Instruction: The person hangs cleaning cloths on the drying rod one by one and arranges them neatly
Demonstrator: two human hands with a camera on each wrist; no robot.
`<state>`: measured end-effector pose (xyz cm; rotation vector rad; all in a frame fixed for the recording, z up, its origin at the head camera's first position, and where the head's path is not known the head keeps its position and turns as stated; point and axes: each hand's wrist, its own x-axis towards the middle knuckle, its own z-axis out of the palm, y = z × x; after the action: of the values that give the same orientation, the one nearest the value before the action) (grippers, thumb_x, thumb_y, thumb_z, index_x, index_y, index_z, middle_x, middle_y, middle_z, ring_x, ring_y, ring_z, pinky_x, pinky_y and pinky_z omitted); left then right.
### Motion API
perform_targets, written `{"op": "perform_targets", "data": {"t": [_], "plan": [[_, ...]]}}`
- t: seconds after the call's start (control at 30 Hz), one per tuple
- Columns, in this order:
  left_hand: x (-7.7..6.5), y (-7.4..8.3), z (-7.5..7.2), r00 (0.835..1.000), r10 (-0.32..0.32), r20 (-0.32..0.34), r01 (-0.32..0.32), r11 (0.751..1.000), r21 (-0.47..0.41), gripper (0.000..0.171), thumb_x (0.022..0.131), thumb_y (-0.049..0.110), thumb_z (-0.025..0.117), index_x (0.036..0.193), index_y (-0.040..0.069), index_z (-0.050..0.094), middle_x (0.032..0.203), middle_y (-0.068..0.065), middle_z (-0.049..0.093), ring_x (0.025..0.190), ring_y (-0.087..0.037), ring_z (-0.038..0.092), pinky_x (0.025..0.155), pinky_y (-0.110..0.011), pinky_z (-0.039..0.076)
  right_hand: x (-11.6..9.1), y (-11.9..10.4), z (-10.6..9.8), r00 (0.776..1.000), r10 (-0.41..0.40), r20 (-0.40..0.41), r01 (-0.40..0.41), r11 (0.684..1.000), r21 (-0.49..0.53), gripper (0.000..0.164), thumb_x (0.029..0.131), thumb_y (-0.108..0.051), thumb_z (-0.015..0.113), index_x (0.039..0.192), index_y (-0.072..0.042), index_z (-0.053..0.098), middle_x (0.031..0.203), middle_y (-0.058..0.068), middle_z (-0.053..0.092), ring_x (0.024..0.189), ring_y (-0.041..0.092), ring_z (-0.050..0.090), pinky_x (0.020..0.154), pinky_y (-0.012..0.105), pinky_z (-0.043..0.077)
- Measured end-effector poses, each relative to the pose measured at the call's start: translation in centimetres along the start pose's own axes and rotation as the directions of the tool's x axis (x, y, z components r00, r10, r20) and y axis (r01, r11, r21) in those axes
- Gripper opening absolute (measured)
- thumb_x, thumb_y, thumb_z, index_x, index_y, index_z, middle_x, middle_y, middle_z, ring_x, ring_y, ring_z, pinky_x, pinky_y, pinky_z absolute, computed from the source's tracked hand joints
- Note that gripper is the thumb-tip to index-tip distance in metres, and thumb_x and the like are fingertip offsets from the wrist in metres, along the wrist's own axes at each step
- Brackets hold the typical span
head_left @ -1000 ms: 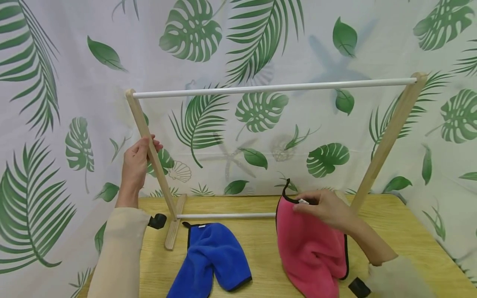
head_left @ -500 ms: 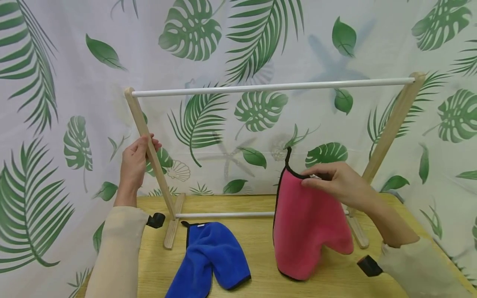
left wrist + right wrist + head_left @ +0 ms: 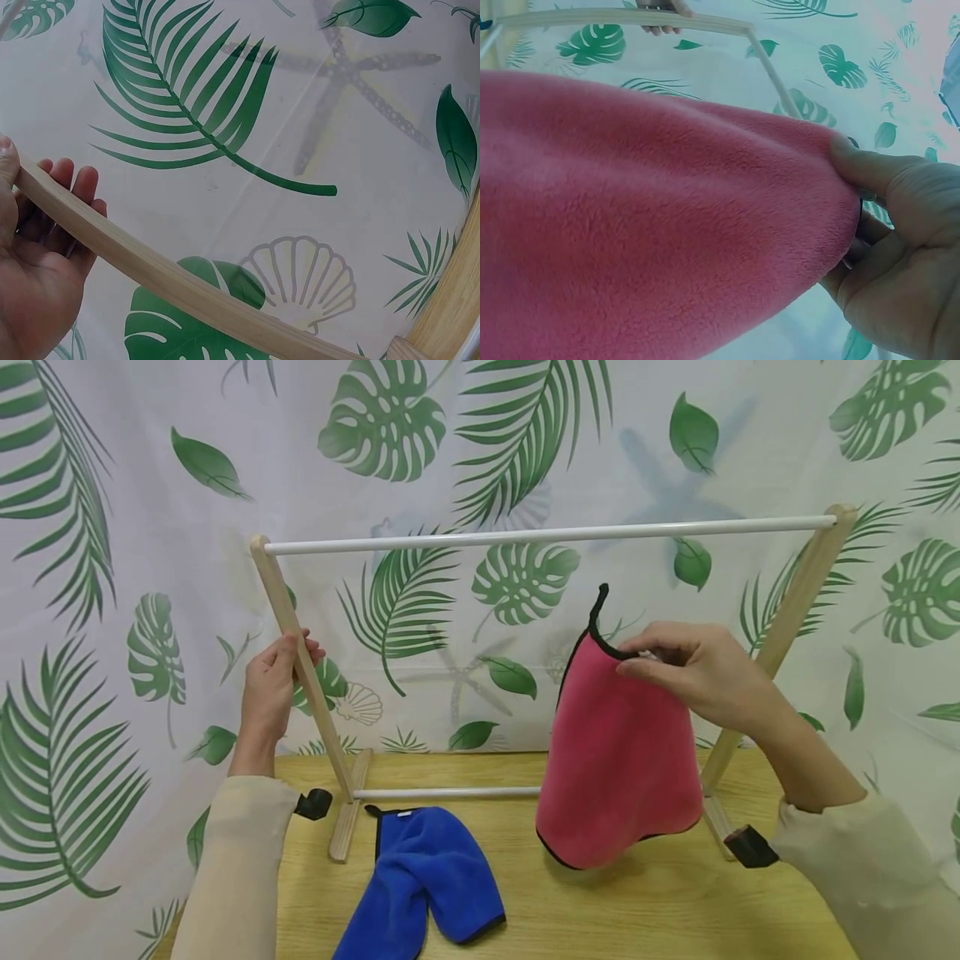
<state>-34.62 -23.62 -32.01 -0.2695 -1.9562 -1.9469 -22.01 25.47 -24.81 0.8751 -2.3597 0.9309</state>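
Observation:
My right hand (image 3: 693,672) pinches the black-trimmed top edge of a pink towel (image 3: 618,760), which hangs above the table in front of the rack's right side. A black hanging loop sticks up from its corner, just below the white top bar (image 3: 555,536). In the right wrist view the plush pink towel (image 3: 667,217) fills much of the picture, with thumb and fingers at its edge. My left hand (image 3: 272,687) holds the left wooden post (image 3: 313,693) of the rack; the left wrist view shows thumb and fingers on either side of that post (image 3: 142,255).
A blue towel (image 3: 431,868) with black trim lies crumpled on the wooden table (image 3: 517,910), before the rack's lower white bar (image 3: 450,793). The right wooden post (image 3: 795,602) stands behind my right hand. A leaf-printed curtain (image 3: 525,452) hangs behind the rack.
My right hand has lifted the pink towel from near the table towards the top bar, and the cloth now hangs straighter. The left hand stays on the post; the blue towel has not moved.

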Motion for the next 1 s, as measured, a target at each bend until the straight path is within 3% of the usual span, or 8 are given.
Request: {"op": "perform_targets", "data": {"t": [0.13, 0.4, 0.83, 1.0], "plan": [[0.0, 0.0, -0.1, 1.000, 0.010, 0.003, -0.010, 1.000, -0.028, 0.053, 0.104, 0.045, 0.054, 0.130, 0.000, 0.065, 0.107, -0.003, 0.069, 0.105, -0.017, 0.067, 0.107, -0.041, 0.046, 1.2, -0.3, -0.6, 0.999, -0.041, -0.030, 0.041, 0.999, -0.003, 0.029, 0.088, 0.009, 0.076, 0.112, -0.008, 0.079, 0.091, -0.003, 0.067, 0.073, 0.011, 0.050, 0.058, 0.019, 0.041], [0.0, -0.1, -0.2, 0.999, 0.032, 0.005, -0.032, 0.998, -0.062, 0.047, 0.104, 0.043, 0.055, 0.125, 0.003, 0.068, 0.104, -0.002, 0.070, 0.102, -0.016, 0.068, 0.095, -0.025, 0.051, 3.6, -1.0, -1.7, 0.991, -0.104, -0.086, 0.105, 0.995, -0.002, 0.030, 0.085, 0.015, 0.075, 0.110, -0.002, 0.078, 0.082, -0.003, 0.063, 0.063, 0.009, 0.043, 0.054, 0.019, 0.035], [0.1, -0.2, 0.0, 1.000, 0.022, -0.005, -0.022, 1.000, 0.019, 0.056, 0.105, 0.045, 0.052, 0.132, -0.002, 0.063, 0.106, -0.001, 0.069, 0.105, -0.015, 0.067, 0.102, -0.033, 0.049, 7.8, -1.3, -6.1, 0.988, -0.043, -0.147, 0.038, 0.999, -0.039, 0.017, 0.096, 0.001, 0.070, 0.113, 0.004, 0.076, 0.089, -0.012, 0.070, 0.067, 0.004, 0.059, 0.062, 0.010, 0.046], [0.0, -0.2, -0.1, 1.000, 0.022, -0.006, -0.022, 1.000, 0.002, 0.056, 0.105, 0.045, 0.052, 0.133, -0.003, 0.063, 0.106, -0.002, 0.069, 0.105, -0.015, 0.067, 0.104, -0.036, 0.048, 9.8, -0.8, -7.0, 0.989, 0.040, -0.145, -0.050, 0.996, -0.071, 0.023, 0.100, -0.008, 0.069, 0.119, 0.003, 0.075, 0.092, -0.011, 0.068, 0.072, 0.005, 0.062, 0.066, 0.009, 0.049]]}}
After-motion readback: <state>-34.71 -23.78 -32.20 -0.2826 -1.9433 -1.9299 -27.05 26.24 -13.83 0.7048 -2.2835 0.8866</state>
